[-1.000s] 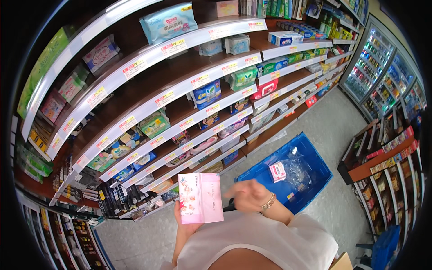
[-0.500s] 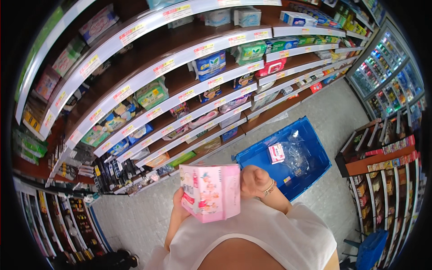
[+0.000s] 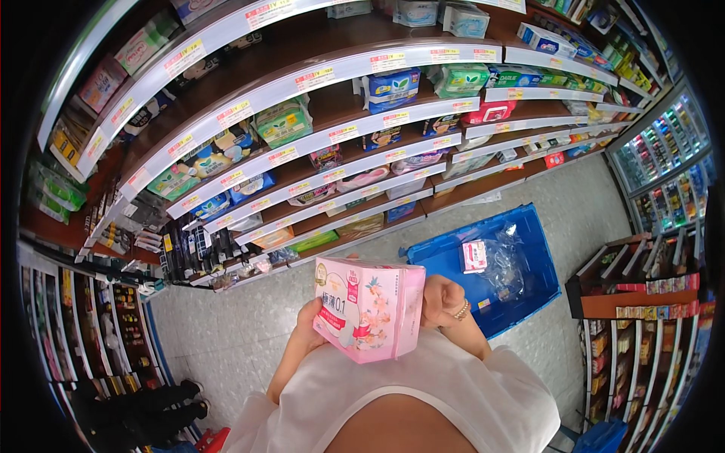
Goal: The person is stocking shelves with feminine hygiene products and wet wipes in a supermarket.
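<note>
My left hand [image 3: 306, 326] is closed on the left side of a pink pad box [image 3: 377, 306] with a flower print, held up in front of my chest. The box is tilted, so its front and right side both show. At its right edge sits my right hand [image 3: 444, 300], wearing a bracelet, with the fingers curled in. The box partly covers that hand, and what its fingers hold, if anything, cannot be made out. Beyond it, on the floor, stands a blue crate [image 3: 529, 298] with a small white and pink box [image 3: 474, 257] and clear plastic wrap [image 3: 504, 275] inside.
Long shelves [image 3: 332, 136] of packaged goods curve across the far side. Glass-door coolers [image 3: 664, 151] stand at the far right, and a snack rack [image 3: 634, 294] is nearer on the right. A person's dark-clothed legs [image 3: 143, 411] show at the lower left, beside another shelf [image 3: 98, 325].
The pink box has turned so more of its front shows, and it sits slightly farther right in view, as do both hands. The dark-clothed legs show more at the lower left.
</note>
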A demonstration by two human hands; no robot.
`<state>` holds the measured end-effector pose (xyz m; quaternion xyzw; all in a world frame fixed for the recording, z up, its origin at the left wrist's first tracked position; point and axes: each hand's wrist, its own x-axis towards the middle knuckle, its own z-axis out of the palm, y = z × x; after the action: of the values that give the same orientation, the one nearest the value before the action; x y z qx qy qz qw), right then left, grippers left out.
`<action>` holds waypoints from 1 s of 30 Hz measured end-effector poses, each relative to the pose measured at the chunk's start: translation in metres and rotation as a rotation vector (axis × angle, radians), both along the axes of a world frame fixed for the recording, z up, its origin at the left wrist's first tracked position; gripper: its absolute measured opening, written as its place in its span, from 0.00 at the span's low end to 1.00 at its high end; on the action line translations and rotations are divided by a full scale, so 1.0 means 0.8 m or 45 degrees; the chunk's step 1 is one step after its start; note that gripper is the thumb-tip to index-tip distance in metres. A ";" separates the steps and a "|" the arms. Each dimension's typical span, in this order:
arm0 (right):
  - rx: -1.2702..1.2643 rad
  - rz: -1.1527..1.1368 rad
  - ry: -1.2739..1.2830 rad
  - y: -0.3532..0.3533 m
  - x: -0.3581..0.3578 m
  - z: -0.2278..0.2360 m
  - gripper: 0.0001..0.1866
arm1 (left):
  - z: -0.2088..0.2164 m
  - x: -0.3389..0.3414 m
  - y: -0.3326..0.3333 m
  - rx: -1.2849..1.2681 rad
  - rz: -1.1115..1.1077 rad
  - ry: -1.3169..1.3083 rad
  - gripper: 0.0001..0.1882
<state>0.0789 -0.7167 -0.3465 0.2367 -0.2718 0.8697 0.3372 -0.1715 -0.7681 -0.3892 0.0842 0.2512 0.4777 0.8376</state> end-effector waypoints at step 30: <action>-0.319 -0.030 -0.386 0.018 0.015 -0.042 0.21 | 0.045 0.059 -0.013 -0.120 0.157 0.057 0.28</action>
<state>0.0908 -0.7025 -0.3799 0.0557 -0.2118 0.9184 0.3295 -0.1244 -0.7788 -0.3530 0.0398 0.2966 0.5139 0.8039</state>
